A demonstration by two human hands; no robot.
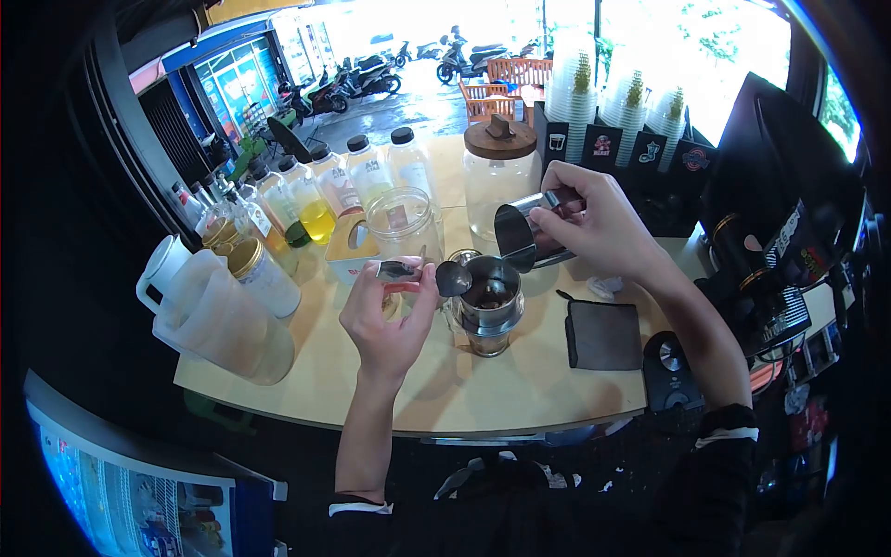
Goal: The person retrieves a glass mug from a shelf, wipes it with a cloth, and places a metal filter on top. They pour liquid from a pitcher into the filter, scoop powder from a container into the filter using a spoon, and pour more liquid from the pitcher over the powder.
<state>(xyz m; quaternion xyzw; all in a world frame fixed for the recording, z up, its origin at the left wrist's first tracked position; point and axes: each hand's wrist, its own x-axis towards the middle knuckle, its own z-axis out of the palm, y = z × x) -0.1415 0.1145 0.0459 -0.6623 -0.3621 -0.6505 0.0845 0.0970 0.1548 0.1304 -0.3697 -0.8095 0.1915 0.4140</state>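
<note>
My left hand (388, 320) is closed round the handle of a metal spoon (455, 278), whose bowl sits at the left rim of a metal drip coffee filter (490, 316). The filter rests upright on a small glass (488, 345), with dark contents showing inside. In my right hand (599, 218), gripped by its handle, a steel pitcher (522, 239) tilts left, its mouth close over the filter's right rim. Behind the spoon stands a clear plastic jar (401, 215).
A folded dark cloth (603, 336) lies right of the filter, near a round-dialed black device (672, 360). Several bottles (316, 213) line the back left, before a large plastic pitcher (223, 316). A wooden-lidded glass jar (501, 176) and stacked cups (622, 111) stand behind.
</note>
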